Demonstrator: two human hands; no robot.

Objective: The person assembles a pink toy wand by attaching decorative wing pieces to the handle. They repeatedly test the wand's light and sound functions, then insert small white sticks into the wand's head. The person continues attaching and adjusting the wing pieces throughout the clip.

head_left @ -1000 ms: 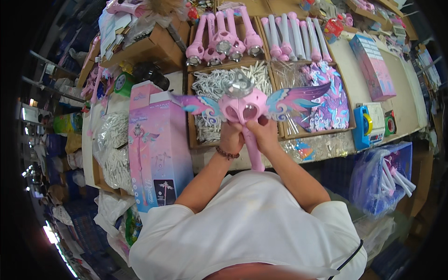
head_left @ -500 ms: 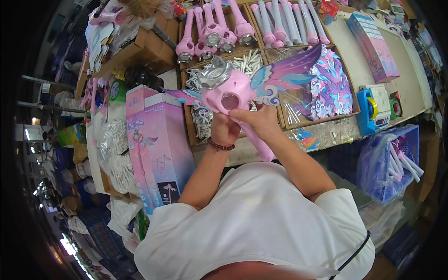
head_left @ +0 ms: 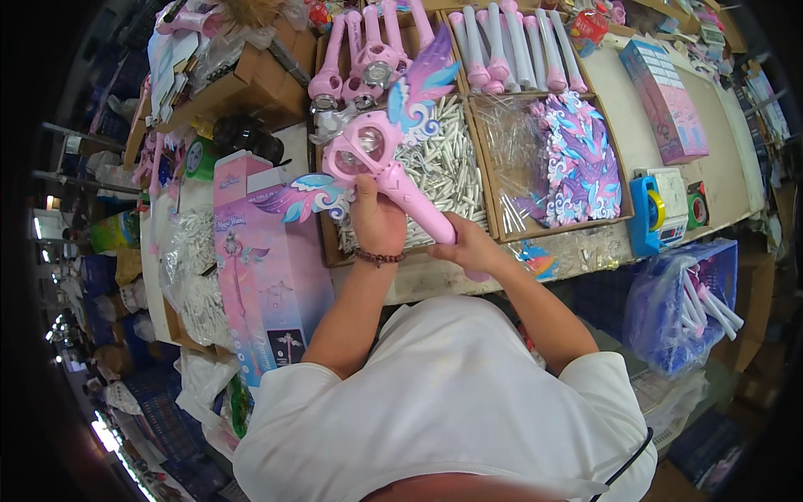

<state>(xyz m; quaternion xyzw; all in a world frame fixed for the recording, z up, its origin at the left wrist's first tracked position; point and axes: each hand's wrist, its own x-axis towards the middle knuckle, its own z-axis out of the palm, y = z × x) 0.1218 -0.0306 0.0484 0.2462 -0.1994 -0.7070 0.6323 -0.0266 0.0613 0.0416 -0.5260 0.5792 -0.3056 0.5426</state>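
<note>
A pink toy wand (head_left: 410,201) with purple and blue wings on both sides of its round head is held in both my hands, over a box of small white parts (head_left: 452,159). My left hand (head_left: 378,216) grips it just below the head, thumb up along it. Around the lower handle, my right hand (head_left: 470,247) is closed. The head points to the far left, and the handle slants down to the right. Beyond it, more pink wand heads (head_left: 335,75) lie in a cardboard tray.
Grey-and-pink handles (head_left: 523,50) and a tray of purple wings (head_left: 585,159) lie at the back right. A printed wand box (head_left: 272,276) stands at left, another carton (head_left: 665,105) far right. A blue tape dispenser (head_left: 646,216) sits near the table edge, above a blue crate (head_left: 719,276).
The wand has turned, its head swinging left and its handle now showing at length. My right hand has slid from near the head down to the lower handle.
</note>
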